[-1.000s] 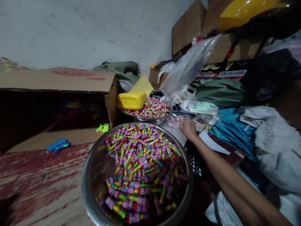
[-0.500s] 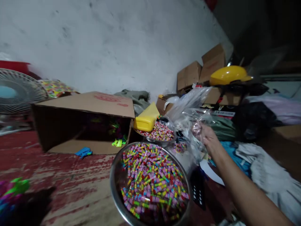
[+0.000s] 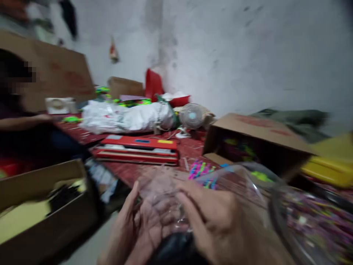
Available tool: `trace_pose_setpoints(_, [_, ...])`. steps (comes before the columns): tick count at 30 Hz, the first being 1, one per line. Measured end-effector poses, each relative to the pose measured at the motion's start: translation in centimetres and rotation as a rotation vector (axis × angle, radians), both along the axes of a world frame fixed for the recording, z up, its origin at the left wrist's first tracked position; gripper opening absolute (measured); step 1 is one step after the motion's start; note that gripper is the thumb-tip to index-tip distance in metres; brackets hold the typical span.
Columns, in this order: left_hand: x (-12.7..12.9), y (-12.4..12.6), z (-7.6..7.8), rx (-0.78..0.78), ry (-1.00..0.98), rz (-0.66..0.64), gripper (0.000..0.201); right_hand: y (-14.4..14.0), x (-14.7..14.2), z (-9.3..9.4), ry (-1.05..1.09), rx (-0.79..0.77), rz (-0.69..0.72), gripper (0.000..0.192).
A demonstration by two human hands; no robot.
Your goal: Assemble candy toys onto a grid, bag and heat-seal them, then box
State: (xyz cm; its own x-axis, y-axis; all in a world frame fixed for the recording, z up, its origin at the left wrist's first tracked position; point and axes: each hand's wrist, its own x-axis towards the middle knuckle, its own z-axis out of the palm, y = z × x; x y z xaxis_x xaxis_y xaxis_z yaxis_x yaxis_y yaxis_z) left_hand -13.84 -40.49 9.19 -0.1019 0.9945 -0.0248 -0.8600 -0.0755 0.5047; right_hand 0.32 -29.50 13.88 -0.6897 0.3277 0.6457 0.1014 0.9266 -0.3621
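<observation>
Both my left hand (image 3: 132, 224) and right hand (image 3: 217, 221) clamp a clear plastic bag (image 3: 165, 187) between them, near centre; candy-filled metal bowl (image 3: 311, 221) sits just right, cardboard box (image 3: 256, 140) beyond.

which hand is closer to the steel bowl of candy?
Right. The right hand sits just left of the steel bowl; the left hand is farther left, both gripping the clear plastic bag.

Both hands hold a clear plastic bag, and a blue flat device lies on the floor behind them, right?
Not quite: the flat device is red, not blue, as the head view shows. Both the left hand and the right hand do hold the clear plastic bag.
</observation>
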Motion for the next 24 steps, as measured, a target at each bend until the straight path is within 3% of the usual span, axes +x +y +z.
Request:
trace_pose_setpoints(3, [-2.3,-4.2,-0.1,0.040,-0.133,0.191,0.061,-5.5,-5.7,-5.4,0.000,0.144,0.088,0.044])
trace_pose_setpoints(5, [-3.5,-6.2,-0.7,0.103,-0.163,0.364,0.064,-8.5,-8.6,-8.2,0.010,0.094,0.096,0.052])
trace_pose_setpoints(9, [-5.0,-8.6,-2.8,0.109,-0.151,0.579,0.066,-13.3,-13.3,-10.8,0.037,-0.199,0.147,0.063])
trace_pose_setpoints(11, [-5.2,-9.4,-4.1,0.089,-0.174,0.663,0.066,-14.6,-15.3,-11.5,0.022,-0.238,0.233,0.065])
trace_pose_setpoints(14, [-5.4,-10.0,-5.7,0.027,-0.222,0.754,0.065,-14.3,-18.0,-13.1,-0.053,-0.232,0.360,0.061])
trace_pose_setpoints(17, [-5.6,-9.8,-7.1,-0.126,-0.250,0.765,0.047,-11.9,-19.8,-16.0,-0.112,-0.292,0.324,0.059])
trace_pose_setpoints(19, [-5.9,-9.4,-8.1,-0.240,-0.283,0.768,0.037,-10.1,-19.9,-18.1,-0.118,-0.288,0.319,0.061])
trace_pose_setpoints(22, [-6.5,-9.1,-10.0,-0.396,-0.345,0.725,0.027,-7.4,-18.9,-20.5,-0.067,-0.184,0.359,0.045])
trace_pose_setpoints(24, [-7.4,-9.3,-11.6,-0.462,-0.326,0.707,0.024,-5.7,-18.3,-21.3,0.001,-0.157,0.204,0.042])
